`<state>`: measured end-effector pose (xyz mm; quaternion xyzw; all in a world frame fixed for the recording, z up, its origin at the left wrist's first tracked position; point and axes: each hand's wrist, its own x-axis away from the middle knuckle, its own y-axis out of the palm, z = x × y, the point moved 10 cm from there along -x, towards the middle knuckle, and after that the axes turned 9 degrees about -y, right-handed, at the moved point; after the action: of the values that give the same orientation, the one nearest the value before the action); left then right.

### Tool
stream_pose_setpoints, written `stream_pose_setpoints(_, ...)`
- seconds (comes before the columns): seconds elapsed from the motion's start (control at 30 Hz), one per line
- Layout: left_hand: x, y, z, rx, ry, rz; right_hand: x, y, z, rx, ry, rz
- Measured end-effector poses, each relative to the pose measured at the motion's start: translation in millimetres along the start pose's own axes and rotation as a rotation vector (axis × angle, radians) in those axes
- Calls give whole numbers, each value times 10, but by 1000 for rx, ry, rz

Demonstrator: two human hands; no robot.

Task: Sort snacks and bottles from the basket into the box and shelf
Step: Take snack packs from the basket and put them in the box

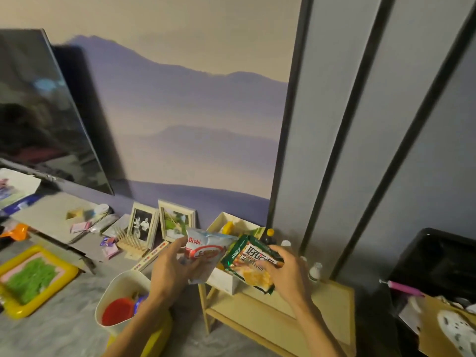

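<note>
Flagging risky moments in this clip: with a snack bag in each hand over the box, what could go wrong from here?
1. The box sits at the shelf's left edge, seemingly overhanging; pressing bags in could tip it off.
2. The right hand with the green snack bag is close to the dark bottle and small white bottles; a sweep might topple them.
3. The left hand grips the white Oishi bag by one side; it could slip.

We saw two shiny plastic snack bags, one white bag (206, 253) and one green bag (251, 264). The shelf (332, 295) looked like smooth pale wood. The TV screen (43, 119) was glossy.
</note>
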<state>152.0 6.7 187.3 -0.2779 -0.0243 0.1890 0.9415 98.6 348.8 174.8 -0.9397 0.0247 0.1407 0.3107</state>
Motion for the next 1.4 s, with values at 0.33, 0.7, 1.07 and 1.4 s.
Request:
stream_pose_setpoints(0.33,-1454,276,-542,-28,-149,6,-1324,1060,580,29,142,-54)
stream_pose_setpoints(0.7,-2365,1218,-1183,-158,-247,-173,-1403,1807,1278,255,537,-7)
stream_pose_setpoints(1.07,-2804,1700,-1809,-324,-188,-441,-1016,2286,1161,279,818,106)
stream_pose_setpoints(1.4,-2783,1905,-1876,-417,-125,-546,-691,2698,1779,401,794,63)
